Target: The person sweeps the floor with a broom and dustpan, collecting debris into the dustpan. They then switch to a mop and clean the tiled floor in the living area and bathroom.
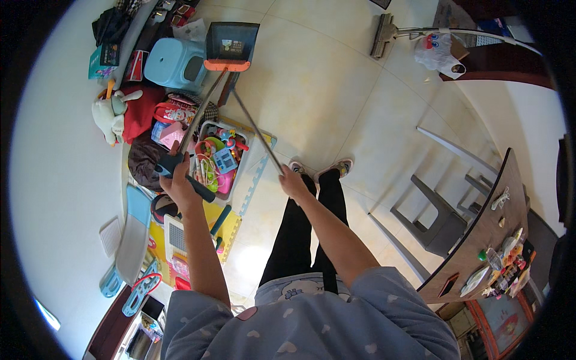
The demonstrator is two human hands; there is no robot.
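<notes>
My left hand is wrapped around the dark grip of a long-handled dustpan. The pan is dark, with an orange toothed comb along its near side, and it is by the floor ahead. In my right hand is the thin metal pole of a broom. Its narrow brown head is close behind the dustpan, partly covered by the dustpan's pole; whether the two touch, I cannot tell. Under my left forearm and the dustpan pole is a grey bin of mixed toys.
A light blue plastic stool, bags and a white plush toy line the left wall. Foam mats lie beneath the bin. To the right stand a grey chair and a cluttered table. A mop is at upper right.
</notes>
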